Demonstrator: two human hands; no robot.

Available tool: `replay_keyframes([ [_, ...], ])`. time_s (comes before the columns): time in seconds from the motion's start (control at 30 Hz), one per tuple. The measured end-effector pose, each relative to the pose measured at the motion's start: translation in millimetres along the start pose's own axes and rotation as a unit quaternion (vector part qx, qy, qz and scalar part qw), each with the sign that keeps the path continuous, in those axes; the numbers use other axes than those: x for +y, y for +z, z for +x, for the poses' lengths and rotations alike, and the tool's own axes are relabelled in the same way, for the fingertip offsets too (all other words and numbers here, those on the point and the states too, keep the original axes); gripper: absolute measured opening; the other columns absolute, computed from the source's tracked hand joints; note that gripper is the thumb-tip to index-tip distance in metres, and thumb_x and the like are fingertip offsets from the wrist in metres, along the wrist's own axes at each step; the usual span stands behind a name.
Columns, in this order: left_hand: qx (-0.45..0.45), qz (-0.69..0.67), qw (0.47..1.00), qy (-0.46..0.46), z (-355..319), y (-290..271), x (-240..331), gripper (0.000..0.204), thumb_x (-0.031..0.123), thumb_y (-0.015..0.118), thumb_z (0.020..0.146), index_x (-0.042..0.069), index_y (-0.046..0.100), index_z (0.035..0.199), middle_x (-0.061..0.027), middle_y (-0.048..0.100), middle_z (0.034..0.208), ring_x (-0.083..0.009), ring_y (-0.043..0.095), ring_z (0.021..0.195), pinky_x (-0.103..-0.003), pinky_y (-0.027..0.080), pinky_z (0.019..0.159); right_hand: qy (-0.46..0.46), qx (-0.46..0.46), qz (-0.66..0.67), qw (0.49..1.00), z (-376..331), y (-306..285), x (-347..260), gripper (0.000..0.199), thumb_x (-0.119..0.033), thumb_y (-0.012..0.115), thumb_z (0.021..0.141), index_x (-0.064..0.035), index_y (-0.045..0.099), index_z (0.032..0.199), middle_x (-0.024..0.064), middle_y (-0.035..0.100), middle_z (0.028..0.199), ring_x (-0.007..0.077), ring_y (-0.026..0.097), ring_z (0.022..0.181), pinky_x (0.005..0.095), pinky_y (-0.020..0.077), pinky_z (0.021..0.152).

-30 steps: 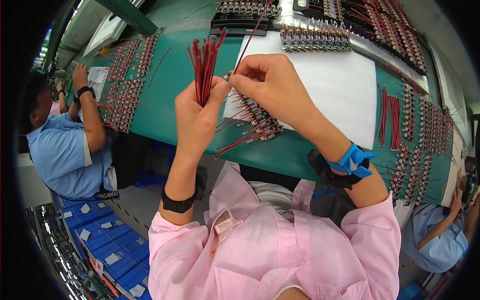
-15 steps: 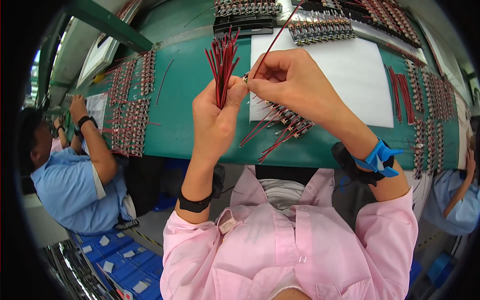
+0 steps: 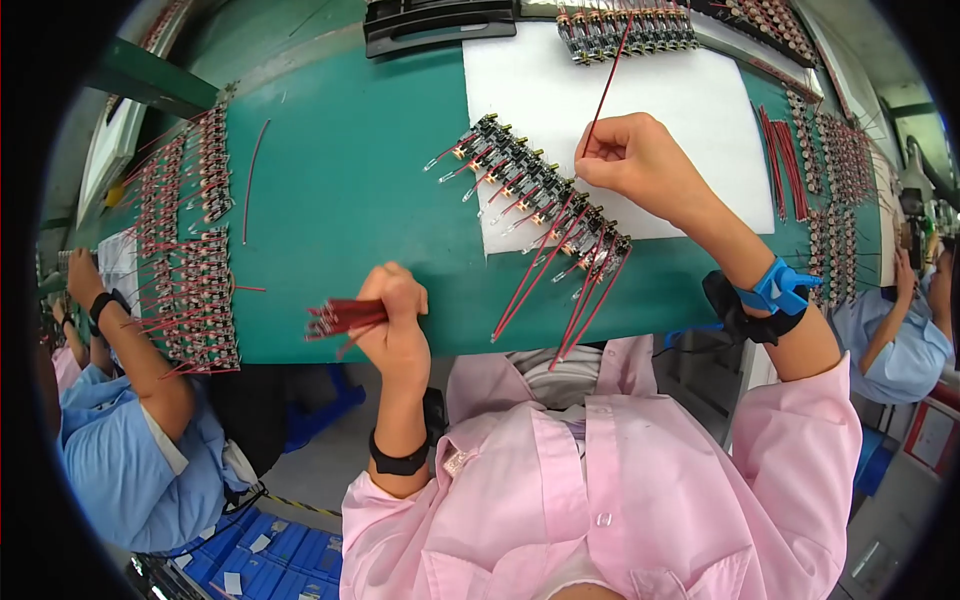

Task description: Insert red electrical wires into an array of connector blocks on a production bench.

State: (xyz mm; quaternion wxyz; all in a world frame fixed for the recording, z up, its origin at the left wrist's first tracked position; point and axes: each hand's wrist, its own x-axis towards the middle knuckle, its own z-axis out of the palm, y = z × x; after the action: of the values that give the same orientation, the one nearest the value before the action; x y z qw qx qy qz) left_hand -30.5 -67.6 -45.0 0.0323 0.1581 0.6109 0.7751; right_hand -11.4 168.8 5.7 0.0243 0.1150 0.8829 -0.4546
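My left hand (image 3: 395,315) is closed around a bundle of red wires (image 3: 345,318), low over the table's near edge, left of the boards. The wires' ends fan out to the left. My right hand (image 3: 635,160) pinches a single red wire (image 3: 610,85) between thumb and forefinger; its long end rises up and away. Just below those fingertips, a slanting row of small circuit boards (image 3: 540,190) lies partly on a white sheet (image 3: 690,110). Red wires hang off the boards, longer at the near right end. The pinched wire's lower tip is too small to make out.
A second row of boards (image 3: 630,38) lies at the far side, beside a black tray (image 3: 440,28). More wired boards (image 3: 190,290) cover the table's left, near a loose wire (image 3: 255,180). Red wires (image 3: 783,165) lie at right. Co-workers in blue sit on both sides.
My left hand has drawn back toward me and left with the bundle, now tipped sideways. My right hand has shifted right, still pinching a wire. The row of boards is now uncovered.
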Motion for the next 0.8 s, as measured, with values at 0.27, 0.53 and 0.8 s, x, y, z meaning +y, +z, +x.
replay_keyframes([
  [0.27,-0.013,0.12,0.993,0.004,-2.1,-1.2,-3.1,0.037,0.018,0.049,0.082,0.0,0.033,0.054,-0.0015,0.032,0.05,-0.0082,0.026,0.045,-0.024,0.02,0.042,0.017,-0.005,-0.001,1.0,3.1,4.1,-1.9,0.009,-0.005,0.055,0.069,0.0041,0.054,0.067,-0.0008,0.049,0.056,0.0028,0.043,0.051,0.0168,0.0361,0.047],
  [0.53,-0.008,0.091,0.996,-0.019,-3.3,0.5,0.5,0.037,0.018,0.051,0.082,0.0,0.033,0.055,-0.0007,0.031,0.05,-0.0082,0.026,0.046,-0.024,0.02,0.042,0.001,0.021,-0.006,1.0,-0.5,7.3,-1.7,0.008,-0.003,0.055,0.069,0.0041,0.054,0.066,-0.0011,0.049,0.054,0.0018,0.044,0.05,0.0157,0.0364,0.045],
  [0.8,-0.007,0.1,0.995,-0.023,-3.1,-1.0,0.1,0.036,0.017,0.051,0.081,0.0,0.033,0.055,-0.001,0.029,0.05,-0.0087,0.024,0.046,-0.025,0.019,0.042,0.005,0.04,-0.031,0.999,-0.8,12.2,-5.2,0.009,-0.004,0.054,0.068,0.0035,0.053,0.065,-0.0015,0.049,0.053,0.0014,0.044,0.049,0.0152,0.0353,0.045],
])
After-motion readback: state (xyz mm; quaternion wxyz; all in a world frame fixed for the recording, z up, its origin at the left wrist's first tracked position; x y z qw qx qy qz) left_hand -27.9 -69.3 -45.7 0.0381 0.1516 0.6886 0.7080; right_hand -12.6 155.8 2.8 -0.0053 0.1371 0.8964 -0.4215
